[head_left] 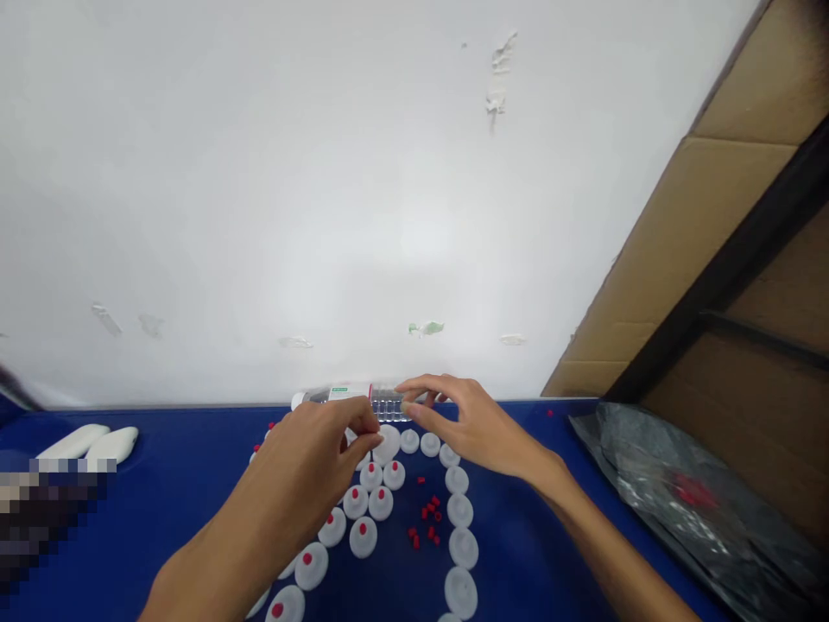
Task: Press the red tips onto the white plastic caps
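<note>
My left hand (330, 445) is closed in a pinch on the edge of a white round cap (387, 446), tilted toward me. Just to the right, my right hand (463, 422) has its thumb and index finger slightly apart, with nothing visible between them. Below my hands, several white caps with red tips (363, 537) lie on the blue table (531, 536). A curved row of white caps without red tips (460, 510) runs down on the right. Small loose red pieces (433, 508) are scattered between the two groups.
A clear plastic bottle (392, 406) lies on its side against the white wall (401, 199). Two white rounded objects (111, 447) are at the left. A plastic bag (686, 492) and cardboard (654, 259) border the right side.
</note>
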Available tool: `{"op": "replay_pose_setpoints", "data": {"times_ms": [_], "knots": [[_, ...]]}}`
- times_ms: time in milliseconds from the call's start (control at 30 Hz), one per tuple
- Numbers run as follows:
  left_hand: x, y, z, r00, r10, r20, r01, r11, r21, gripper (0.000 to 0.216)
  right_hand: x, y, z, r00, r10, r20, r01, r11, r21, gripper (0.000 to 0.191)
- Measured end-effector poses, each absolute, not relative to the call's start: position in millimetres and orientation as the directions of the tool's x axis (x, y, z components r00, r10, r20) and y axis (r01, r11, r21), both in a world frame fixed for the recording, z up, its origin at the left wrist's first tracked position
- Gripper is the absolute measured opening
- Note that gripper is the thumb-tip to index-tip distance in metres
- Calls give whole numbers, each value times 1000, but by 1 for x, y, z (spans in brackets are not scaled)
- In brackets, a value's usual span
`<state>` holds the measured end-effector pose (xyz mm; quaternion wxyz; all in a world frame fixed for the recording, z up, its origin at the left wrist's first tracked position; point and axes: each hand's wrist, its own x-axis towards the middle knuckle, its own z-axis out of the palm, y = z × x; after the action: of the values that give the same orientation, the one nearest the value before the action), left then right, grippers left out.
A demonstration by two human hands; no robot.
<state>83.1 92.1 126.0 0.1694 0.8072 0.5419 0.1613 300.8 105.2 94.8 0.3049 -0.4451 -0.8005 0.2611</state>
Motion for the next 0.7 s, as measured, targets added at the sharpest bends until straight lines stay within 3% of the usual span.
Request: {"op": "replay_pose_setpoints", "data": {"times_ms": [100,167,233,433,567,700], "knots": [[87,91,130,340,931,134,760,-356,544,20,296,91,117,-484,839,249,474,491,-731,48],[90,91,131,340,925,171,725,-373,579,21,292,84,123,-481,836,263,512,512,-690,38],[93,91,128,359,915,184,727,-398,559,22,288,81,124,-473,840,267,557,520,-648,26],[97,90,117,494,851,179,762,-523,383,27,295,84,120,-528,809,259,627,577,-523,18],[97,83,120,523,840,146,705,-522,479,34,310,97,115,-600,733,320,654,680,-332,20],[102,80,112,515,849,120,721,-505,475,38,322,107,109,-453,800,395,770,574,-279,19]]}}
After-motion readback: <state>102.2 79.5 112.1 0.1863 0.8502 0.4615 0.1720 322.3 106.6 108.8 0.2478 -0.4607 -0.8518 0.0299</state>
